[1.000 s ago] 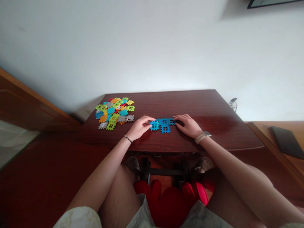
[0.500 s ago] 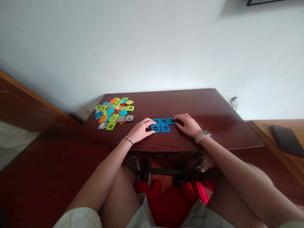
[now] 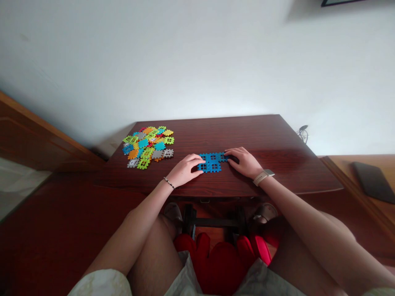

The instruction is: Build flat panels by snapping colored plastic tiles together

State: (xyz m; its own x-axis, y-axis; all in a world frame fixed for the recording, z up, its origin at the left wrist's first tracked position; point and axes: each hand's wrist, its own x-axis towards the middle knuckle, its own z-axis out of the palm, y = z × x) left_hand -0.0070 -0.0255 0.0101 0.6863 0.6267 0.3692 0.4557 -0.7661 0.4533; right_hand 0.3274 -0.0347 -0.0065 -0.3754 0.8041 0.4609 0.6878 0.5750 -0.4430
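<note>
Blue tile sheet (image 3: 212, 161), long axis parallel to front edge of table (image 3: 203, 133), is grasped at left end by left hand (image 3: 183, 170), at right end by right hand (image 3: 246, 162).

A plain pale wall (image 3: 197, 61) rises behind the dark reddish-brown table (image 3: 253, 133), softly lit. A dark frame (image 3: 341, 2) shows at top right, a black cable (image 3: 304, 132) below. Brown wood panelling (image 3: 40, 142) stands left, above dark red floor (image 3: 61, 230); a lighter wooden surface (image 3: 339, 164) lies right.
</note>
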